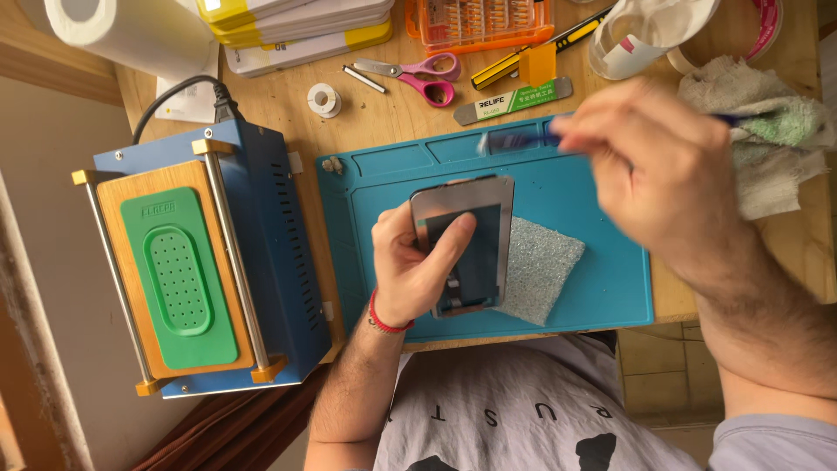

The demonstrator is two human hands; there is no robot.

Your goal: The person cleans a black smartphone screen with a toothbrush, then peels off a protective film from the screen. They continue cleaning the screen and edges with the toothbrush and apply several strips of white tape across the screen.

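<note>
A grey rectangular phone frame with a dark screen (462, 249) is pinched in the left hand (410, 270) over the blue silicone mat (602, 262). At two o'clock, a blurred blue-handled tool (523, 139) is gripped by the right hand (671, 166). A slipping tool could scratch the screen.

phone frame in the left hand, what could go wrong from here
1. The left hand holds the phone frame tilted off the blue mat, pinched by thumb and fingers only; it could slip.
2. The right hand is motion-blurred with a thin blue tool; a fast stroke could scratch the frame.
</note>
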